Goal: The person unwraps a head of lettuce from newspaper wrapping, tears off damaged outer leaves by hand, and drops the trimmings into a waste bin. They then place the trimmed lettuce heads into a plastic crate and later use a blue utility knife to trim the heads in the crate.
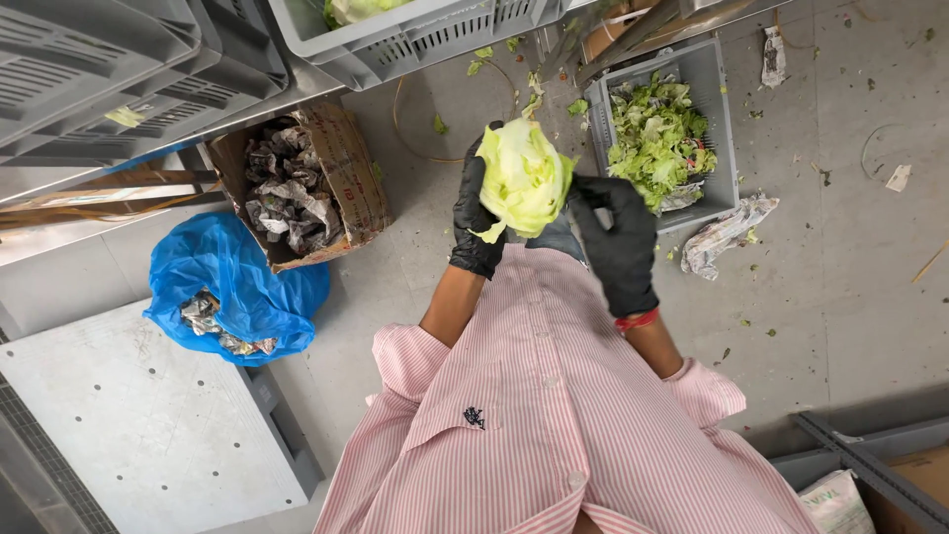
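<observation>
Lettuce (524, 178) up at chest height, above the floor (840, 227). Left hand (476, 220) gripping its left side, right hand (618, 242) clasping its right. Crate (720, 119) of leaves just beyond.

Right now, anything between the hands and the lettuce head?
Nothing visible. Both gloved hands are already on the lettuce head: the left hand grips its left side, the right hand its right. Only the black gloves lie between skin and leaf. It is held in the air above the floor.
</observation>
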